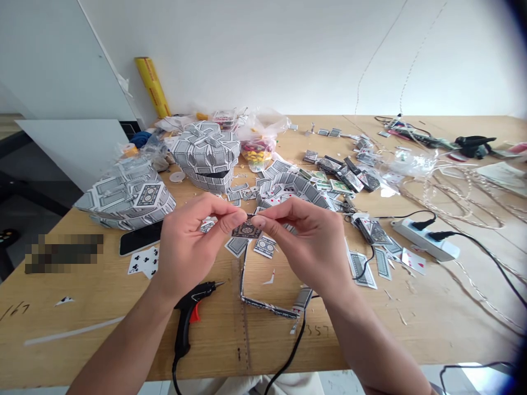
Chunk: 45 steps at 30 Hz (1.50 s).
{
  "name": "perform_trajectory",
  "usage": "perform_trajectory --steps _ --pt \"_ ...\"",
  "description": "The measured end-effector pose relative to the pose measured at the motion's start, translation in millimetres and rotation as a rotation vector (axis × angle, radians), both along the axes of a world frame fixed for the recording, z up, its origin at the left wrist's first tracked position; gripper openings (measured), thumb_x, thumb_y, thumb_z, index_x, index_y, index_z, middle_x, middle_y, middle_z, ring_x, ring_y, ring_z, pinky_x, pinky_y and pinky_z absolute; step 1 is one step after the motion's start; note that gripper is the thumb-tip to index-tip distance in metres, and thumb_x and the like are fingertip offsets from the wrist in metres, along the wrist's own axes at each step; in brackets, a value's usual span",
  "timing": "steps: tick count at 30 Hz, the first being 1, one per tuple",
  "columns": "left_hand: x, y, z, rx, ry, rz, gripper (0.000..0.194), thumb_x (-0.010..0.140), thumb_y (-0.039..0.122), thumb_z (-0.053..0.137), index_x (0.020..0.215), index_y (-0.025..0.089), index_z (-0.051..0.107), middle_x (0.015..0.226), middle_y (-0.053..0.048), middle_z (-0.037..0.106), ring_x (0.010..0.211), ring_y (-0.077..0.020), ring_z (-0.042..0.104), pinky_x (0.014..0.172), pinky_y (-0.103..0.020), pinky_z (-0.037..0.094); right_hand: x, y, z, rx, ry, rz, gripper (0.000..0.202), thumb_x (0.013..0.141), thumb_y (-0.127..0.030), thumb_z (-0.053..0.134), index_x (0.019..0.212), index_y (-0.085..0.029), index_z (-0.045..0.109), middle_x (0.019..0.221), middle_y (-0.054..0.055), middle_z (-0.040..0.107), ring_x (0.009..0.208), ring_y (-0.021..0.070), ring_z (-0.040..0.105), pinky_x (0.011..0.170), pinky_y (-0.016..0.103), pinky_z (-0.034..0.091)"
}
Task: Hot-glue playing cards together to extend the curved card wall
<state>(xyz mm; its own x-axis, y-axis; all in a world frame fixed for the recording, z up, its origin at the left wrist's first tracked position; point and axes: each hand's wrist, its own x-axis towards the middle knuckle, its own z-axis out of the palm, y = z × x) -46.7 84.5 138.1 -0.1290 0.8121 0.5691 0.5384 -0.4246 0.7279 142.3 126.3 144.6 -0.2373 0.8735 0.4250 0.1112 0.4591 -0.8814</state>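
Note:
Between my two hands is a small dark patterned playing card (246,229), pinched along its upper edge. My left hand (192,236) grips its left corner with thumb and forefinger. The right corner is pinched the same way by my right hand (308,238). Below them on the table lies a bent frame of card strips (263,305), with a loose patterned card piece (264,246) near its top. A black glue gun (190,315) with a red trigger rests beside my left forearm. Behind my hands stands an open box made of cards (292,184), partly hidden.
Two lidded card-built boxes, one nearer (127,197) and one farther (206,151), stand at the left. A phone (138,240) lies by the nearer one. To the right are a power strip (426,238), cables, rope (461,200) and scattered cards (362,269). A ruler (242,334) lies in front.

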Motion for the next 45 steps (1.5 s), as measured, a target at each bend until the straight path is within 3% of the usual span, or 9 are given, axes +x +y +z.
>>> perform_trajectory --steps 5,10,19,29,33,35,39,43,45 --pt "-1 -1 3.0 -0.002 0.050 -0.022 0.012 0.102 0.029 0.070 0.091 0.024 0.072 0.085 0.003 0.071 0.078 -0.0125 0.065 0.075 -0.028 0.052 0 1 -1.0 -0.099 0.056 0.057 0.016 0.086 -0.032 0.090 0.082 -0.020 0.080 0.077 0.001 0.080 0.070 0.0148 0.074 0.065 0.025 0.060" --pt "1 -1 5.9 -0.035 0.113 -0.087 0.013 0.105 0.028 0.064 0.095 0.022 0.069 0.086 0.002 0.071 0.079 -0.0123 0.065 0.072 -0.027 0.049 4 4 -1.1 -0.029 -0.038 0.141 0.011 0.094 -0.032 0.081 0.092 -0.021 0.080 0.086 0.001 0.079 0.079 0.0154 0.072 0.074 0.029 0.058" --pt "-2 1 1.3 -0.122 0.089 -0.131 0.018 0.106 0.031 0.061 0.093 0.020 0.064 0.078 0.002 0.065 0.074 -0.0116 0.060 0.053 -0.023 0.036 1 5 -5.5 0.006 -0.081 0.118 0.019 0.094 -0.034 0.082 0.081 -0.020 0.076 0.073 -0.002 0.074 0.067 0.0105 0.064 0.062 0.026 0.047" --pt "-7 2 6.9 -0.157 -0.148 -0.132 0.023 0.096 0.029 0.076 0.077 0.019 0.069 0.071 0.003 0.064 0.067 -0.0104 0.054 0.062 -0.025 0.042 -1 10 -6.4 -0.094 0.013 0.100 0.030 0.085 -0.043 0.091 0.074 -0.019 0.077 0.060 -0.003 0.065 0.052 0.0077 0.051 0.046 0.023 0.036" --pt "-9 7 2.4 -0.247 -0.367 -0.139 0.025 0.094 0.040 0.080 0.081 0.020 0.073 0.070 0.003 0.064 0.064 -0.0097 0.052 0.059 -0.023 0.041 1 11 -2.9 -0.202 0.127 0.219 0.044 0.103 -0.053 0.068 0.077 -0.018 0.076 0.066 0.001 0.070 0.054 0.0103 0.061 0.048 0.024 0.048" --pt "-10 11 0.0 -0.328 -0.532 -0.213 0.028 0.094 0.045 0.080 0.083 0.020 0.074 0.074 0.001 0.065 0.067 -0.0101 0.055 0.062 -0.022 0.044 3 10 -2.8 -0.239 0.196 0.311 0.039 0.109 -0.050 0.058 0.096 -0.019 0.080 0.082 0.005 0.077 0.069 0.0151 0.072 0.057 0.028 0.059" --pt "-6 19 -2.8 -0.511 -0.837 -0.440 0.030 0.090 0.045 0.084 0.085 0.017 0.075 0.080 -0.002 0.067 0.070 -0.0107 0.058 0.065 -0.022 0.051 3 10 -6.8 -0.193 0.228 0.374 0.027 0.102 -0.032 0.074 0.128 -0.027 0.077 0.102 0.004 0.079 0.087 0.0175 0.075 0.070 0.031 0.064" --pt "2 22 -10.4 -0.687 -0.927 -0.577 0.036 0.088 0.048 0.084 0.077 0.016 0.072 0.067 0.001 0.057 0.058 -0.0088 0.051 0.054 -0.020 0.047 1 13 -10.0 0.033 0.171 0.287 0.020 0.094 -0.028 0.083 0.114 -0.029 0.082 0.110 0.004 0.076 0.099 0.0187 0.072 0.082 0.033 0.062" --pt "4 22 -17.9 -0.727 -0.879 -0.645 0.037 0.091 0.052 0.079 0.079 0.018 0.074 0.069 -0.001 0.060 0.061 -0.0112 0.056 0.055 -0.022 0.051 0 15 -10.1 0.057 0.168 0.248 0.012 0.091 -0.030 0.086 0.102 -0.027 0.083 0.106 0.005 0.076 0.102 0.0205 0.071 0.085 0.035 0.062"
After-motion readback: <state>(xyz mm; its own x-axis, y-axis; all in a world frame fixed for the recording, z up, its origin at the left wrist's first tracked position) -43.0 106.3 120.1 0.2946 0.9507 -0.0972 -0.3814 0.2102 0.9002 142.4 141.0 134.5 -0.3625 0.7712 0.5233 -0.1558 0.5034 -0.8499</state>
